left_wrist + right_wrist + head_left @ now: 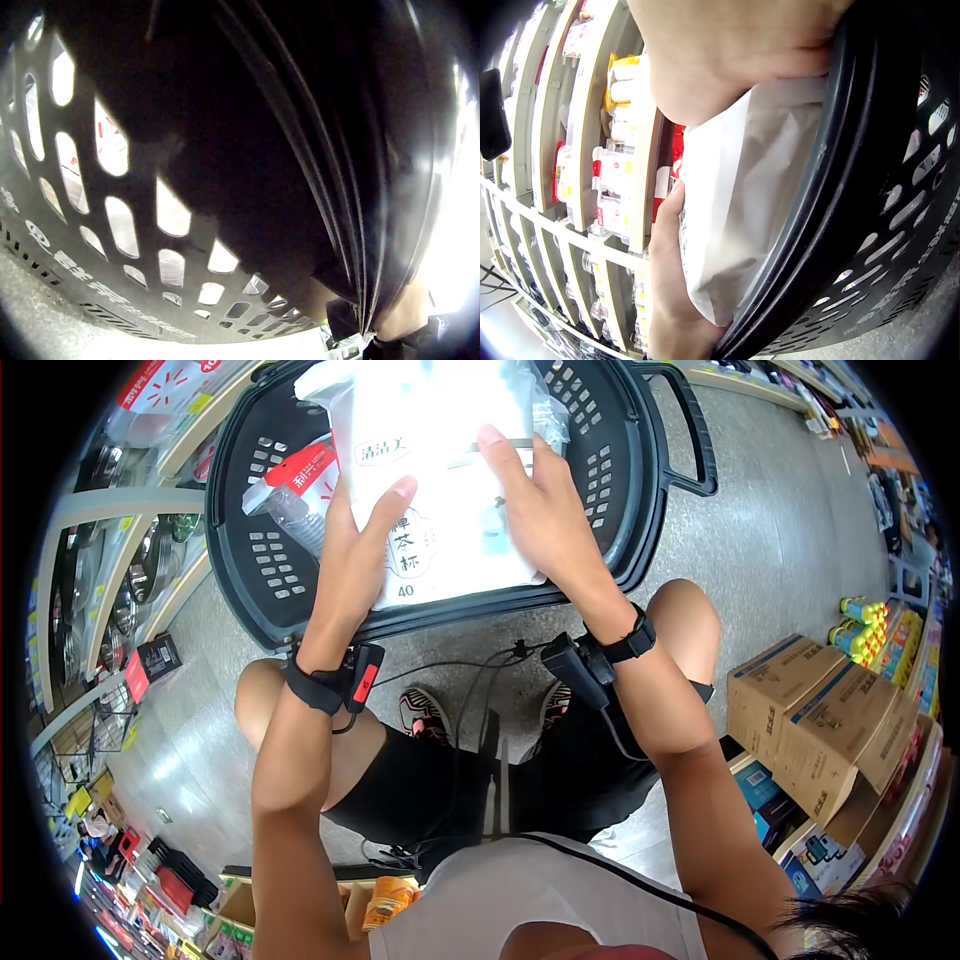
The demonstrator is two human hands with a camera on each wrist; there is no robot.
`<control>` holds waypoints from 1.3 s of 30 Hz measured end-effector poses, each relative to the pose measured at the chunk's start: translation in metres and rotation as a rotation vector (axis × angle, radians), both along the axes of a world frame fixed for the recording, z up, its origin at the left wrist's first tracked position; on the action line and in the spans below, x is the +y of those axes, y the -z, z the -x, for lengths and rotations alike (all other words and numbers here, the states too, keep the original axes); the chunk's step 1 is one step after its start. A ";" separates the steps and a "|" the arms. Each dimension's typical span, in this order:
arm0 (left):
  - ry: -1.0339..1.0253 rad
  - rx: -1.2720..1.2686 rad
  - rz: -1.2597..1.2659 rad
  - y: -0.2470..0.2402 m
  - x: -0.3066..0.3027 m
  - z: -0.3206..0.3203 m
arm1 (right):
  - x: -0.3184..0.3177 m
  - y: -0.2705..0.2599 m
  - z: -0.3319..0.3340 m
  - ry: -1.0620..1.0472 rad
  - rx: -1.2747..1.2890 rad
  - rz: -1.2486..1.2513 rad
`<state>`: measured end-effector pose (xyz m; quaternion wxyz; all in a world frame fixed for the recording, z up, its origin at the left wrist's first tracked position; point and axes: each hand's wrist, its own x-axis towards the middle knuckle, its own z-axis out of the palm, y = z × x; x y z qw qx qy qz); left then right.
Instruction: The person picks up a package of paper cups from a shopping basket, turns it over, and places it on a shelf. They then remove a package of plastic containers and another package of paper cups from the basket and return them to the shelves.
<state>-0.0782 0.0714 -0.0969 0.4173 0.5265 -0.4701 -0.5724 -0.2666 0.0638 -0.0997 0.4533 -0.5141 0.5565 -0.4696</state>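
A white plastic pack (450, 550) printed with Chinese characters and "40" lies between my two hands at the near rim of a black shopping basket (228, 490). My left hand (355, 555) grips its left side, thumb on the top face and fingers down out of sight. On the opposite side my right hand (550, 515) holds it the same way, thumb pointing forward. The right wrist view shows the pack (742, 187) from the side, just inside the basket's rim (832, 172). In the left wrist view the slotted basket wall (142, 187) hides the pack.
A red and white package of clear cups (305, 475) lies in the basket at left. The basket's handle (695, 435) sticks out to the right. Shelves (130, 500) stand at left, cardboard boxes (820, 710) at right. Cables (470, 660) run between my wrists.
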 end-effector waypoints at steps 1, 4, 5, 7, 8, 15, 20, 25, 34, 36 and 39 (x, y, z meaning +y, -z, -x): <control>0.008 -0.001 0.003 0.000 0.000 0.000 | 0.000 0.000 0.000 0.001 0.000 -0.001; 0.018 -0.001 0.008 0.000 0.000 -0.001 | -0.001 0.004 0.001 -0.014 -0.008 -0.007; 0.021 0.000 0.011 0.001 0.000 -0.001 | -0.002 0.005 0.002 -0.012 -0.007 0.003; 0.012 0.004 0.001 0.000 0.001 0.000 | -0.002 0.005 0.001 -0.009 -0.010 0.014; 0.002 0.010 -0.004 0.000 0.001 0.000 | -0.001 0.004 0.001 -0.007 0.000 0.010; -0.014 0.043 0.012 0.004 0.000 0.000 | 0.000 -0.001 0.000 -0.007 -0.021 -0.020; -0.005 0.058 0.010 0.004 -0.001 0.000 | -0.001 0.000 0.000 -0.014 -0.034 -0.053; 0.029 0.066 0.037 0.004 -0.001 0.000 | -0.001 -0.001 0.001 -0.021 -0.015 -0.089; 0.076 0.035 0.048 0.007 -0.003 -0.002 | -0.001 -0.001 0.000 -0.012 -0.007 -0.030; 0.082 0.028 0.047 0.006 -0.003 -0.002 | -0.002 -0.001 0.000 -0.011 -0.006 -0.040; 0.087 0.021 0.052 0.004 -0.003 -0.002 | -0.001 -0.003 -0.001 -0.002 -0.035 -0.044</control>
